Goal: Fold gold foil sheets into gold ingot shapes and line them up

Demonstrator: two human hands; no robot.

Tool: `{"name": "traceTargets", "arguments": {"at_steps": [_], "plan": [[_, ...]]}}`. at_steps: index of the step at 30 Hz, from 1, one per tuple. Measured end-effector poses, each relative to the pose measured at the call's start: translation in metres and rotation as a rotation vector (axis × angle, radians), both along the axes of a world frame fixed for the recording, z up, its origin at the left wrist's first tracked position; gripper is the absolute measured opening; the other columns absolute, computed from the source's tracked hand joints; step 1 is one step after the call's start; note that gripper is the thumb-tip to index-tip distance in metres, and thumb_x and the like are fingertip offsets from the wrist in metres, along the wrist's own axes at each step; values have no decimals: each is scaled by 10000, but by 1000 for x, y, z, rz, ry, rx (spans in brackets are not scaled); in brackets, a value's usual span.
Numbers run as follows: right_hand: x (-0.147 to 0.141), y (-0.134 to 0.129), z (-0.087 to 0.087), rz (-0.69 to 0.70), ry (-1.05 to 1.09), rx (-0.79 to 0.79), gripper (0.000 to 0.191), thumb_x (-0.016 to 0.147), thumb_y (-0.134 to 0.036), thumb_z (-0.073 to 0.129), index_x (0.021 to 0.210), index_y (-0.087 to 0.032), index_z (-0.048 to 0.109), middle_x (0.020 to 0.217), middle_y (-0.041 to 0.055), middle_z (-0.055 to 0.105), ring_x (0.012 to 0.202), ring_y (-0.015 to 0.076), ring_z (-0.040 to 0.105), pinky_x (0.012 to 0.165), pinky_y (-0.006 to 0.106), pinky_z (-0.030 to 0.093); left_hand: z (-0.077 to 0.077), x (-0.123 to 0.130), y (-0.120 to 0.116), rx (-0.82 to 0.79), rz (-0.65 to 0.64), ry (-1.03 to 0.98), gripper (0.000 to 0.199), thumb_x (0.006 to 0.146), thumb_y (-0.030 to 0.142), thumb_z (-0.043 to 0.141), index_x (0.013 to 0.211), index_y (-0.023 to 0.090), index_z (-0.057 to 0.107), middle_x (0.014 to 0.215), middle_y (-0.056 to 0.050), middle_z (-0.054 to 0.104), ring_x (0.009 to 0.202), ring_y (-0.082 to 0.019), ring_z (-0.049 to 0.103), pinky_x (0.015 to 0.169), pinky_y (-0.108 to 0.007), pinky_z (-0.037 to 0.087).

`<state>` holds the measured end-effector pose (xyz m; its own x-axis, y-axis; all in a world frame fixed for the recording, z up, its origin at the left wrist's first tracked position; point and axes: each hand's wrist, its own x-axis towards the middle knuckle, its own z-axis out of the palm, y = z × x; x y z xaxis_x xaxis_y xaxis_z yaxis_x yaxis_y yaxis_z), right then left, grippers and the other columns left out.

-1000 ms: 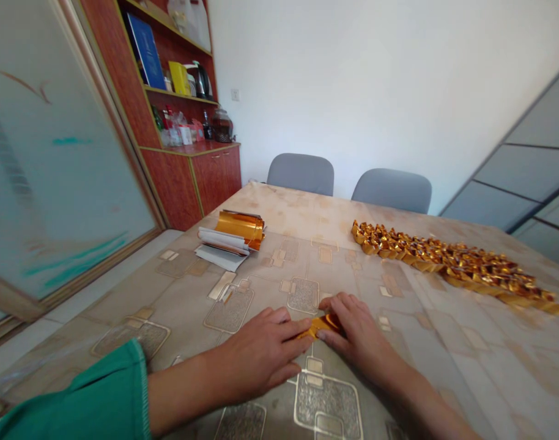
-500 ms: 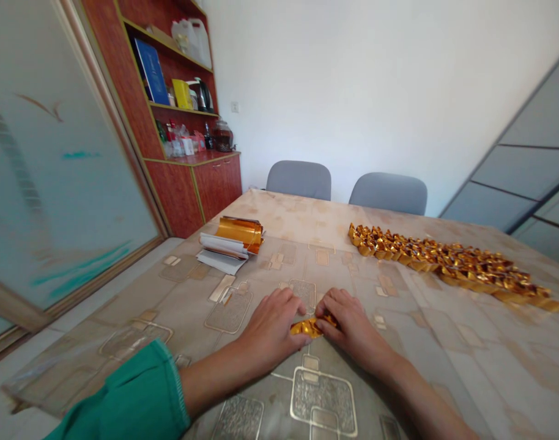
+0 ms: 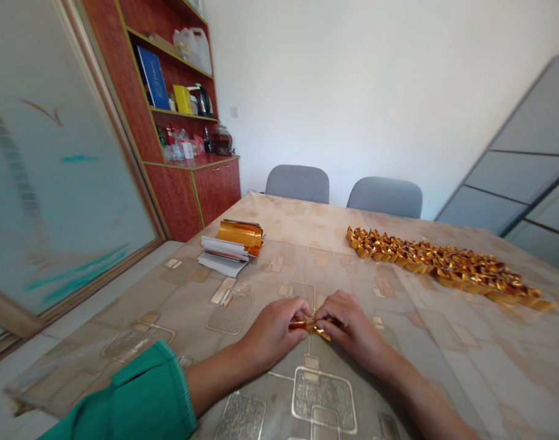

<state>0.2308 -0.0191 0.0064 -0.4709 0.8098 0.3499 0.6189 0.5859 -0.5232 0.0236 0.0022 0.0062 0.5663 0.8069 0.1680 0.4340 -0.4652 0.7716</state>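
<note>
Between my two hands is a small piece of gold foil paper (image 3: 310,326), creased and narrow. My left hand (image 3: 279,325) pinches its left end, thumb below and fingers curled over it. My right hand (image 3: 346,321) grips the right end the same way, its fingertips close to those of the left. Parts of the foil are hidden behind the fingers. Both hands are low over the patterned tablecloth (image 3: 323,391) near the table's front.
A curled stack of gold foil sheets (image 3: 236,238) with white backs lies at the left. Rows of folded gold foil pieces (image 3: 444,266) stretch across the right side. Two grey chairs (image 3: 298,182) stand behind the table, and a red-brown cabinet (image 3: 199,195) is at the back left.
My fingers have closed in on the foil, and it now looks narrower, with less of its gold face showing between the hands. The view has tilted slightly.
</note>
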Motion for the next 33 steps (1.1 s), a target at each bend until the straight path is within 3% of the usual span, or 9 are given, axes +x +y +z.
{"name": "traceTargets", "arguments": {"at_steps": [3,6,9,15,19,21,24,30,33], "plan": [[-3,-4,5,0,42,69,148,946,-177,585,810,-220,625,773,2,656,812,189,558,804,353,350,1,-1,1,52,26,-44,25,797,172,678,818,173,665,747,9,653,714,-151,577,665,-242,382],[-3,-6,10,-18,101,56,162,924,-209,631,766,-227,659,722,-8,664,764,181,564,802,357,350,4,-2,1,97,27,-64,104,827,197,656,730,167,677,701,1,653,681,-148,566,651,-246,368],[6,-4,13,-116,241,-53,186,873,-302,699,702,-231,692,682,-6,666,702,180,569,745,346,367,8,-2,1,67,31,-114,127,839,214,640,734,162,691,685,-3,656,650,-141,558,631,-244,365],[28,5,17,-289,596,-259,333,771,-516,732,641,-214,679,622,3,595,624,176,520,633,320,390,10,1,2,-195,140,-316,149,785,267,652,691,151,659,630,0,612,592,-139,528,569,-237,370],[20,2,15,-295,750,-327,411,891,-595,564,806,-207,672,716,23,610,695,180,544,681,323,419,10,8,5,-404,263,-595,236,754,376,704,712,156,631,632,19,585,585,-120,495,552,-217,357],[9,-1,13,-237,841,-459,390,858,-585,628,910,-201,672,769,27,628,703,171,539,677,310,417,11,15,3,-485,302,-716,288,727,421,744,732,155,631,655,18,600,604,-116,501,570,-212,370],[-8,-5,12,-102,881,-556,416,748,-574,753,890,-190,682,785,30,630,720,175,547,674,301,425,13,28,-2,-556,278,-813,329,706,451,780,746,155,642,695,6,628,647,-122,528,616,-219,401],[-9,-6,12,-261,1086,-554,377,723,-527,793,744,-184,637,674,-8,599,621,142,517,622,271,411,11,51,-6,-695,170,-813,359,648,432,837,683,149,618,642,17,598,622,-107,519,618,-214,397],[-1,-5,6,-261,1084,-543,383,722,-497,806,687,-183,589,624,-31,558,580,123,482,577,253,380,6,55,-2,-777,125,-768,357,634,413,843,707,150,614,608,27,579,554,-87,477,556,-205,353]]}}
